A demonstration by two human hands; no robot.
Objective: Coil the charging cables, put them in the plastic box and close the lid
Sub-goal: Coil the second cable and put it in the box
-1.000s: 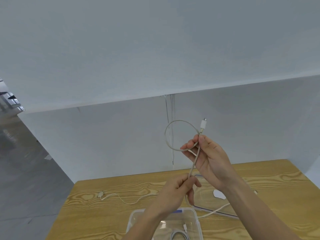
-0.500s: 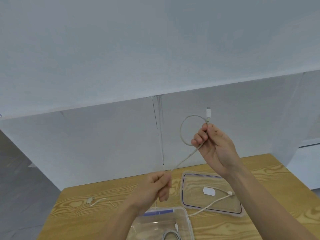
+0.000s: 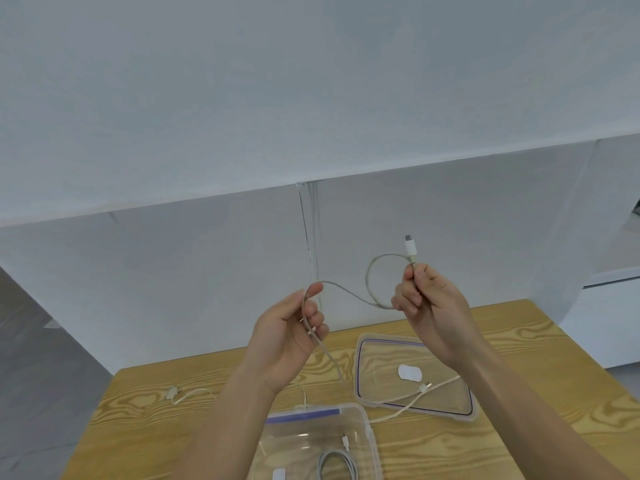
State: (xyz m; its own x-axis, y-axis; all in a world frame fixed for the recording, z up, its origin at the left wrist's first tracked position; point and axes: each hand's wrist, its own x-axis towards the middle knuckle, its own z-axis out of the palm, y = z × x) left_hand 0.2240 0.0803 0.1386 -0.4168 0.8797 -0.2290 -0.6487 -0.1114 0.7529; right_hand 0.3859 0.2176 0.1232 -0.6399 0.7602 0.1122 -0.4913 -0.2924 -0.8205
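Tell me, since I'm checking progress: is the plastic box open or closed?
Open. The plastic box has no cover; its lid lies flat on the table beside it.

White cable (image 3: 349,292), wood-grain table (image 3: 519,441)

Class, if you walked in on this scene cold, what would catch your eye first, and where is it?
Two raised hands, left hand and right hand, hold a pale cable looped in mid-air before the white wall. Below, on the wooden table, sit an open plastic box and its lid.
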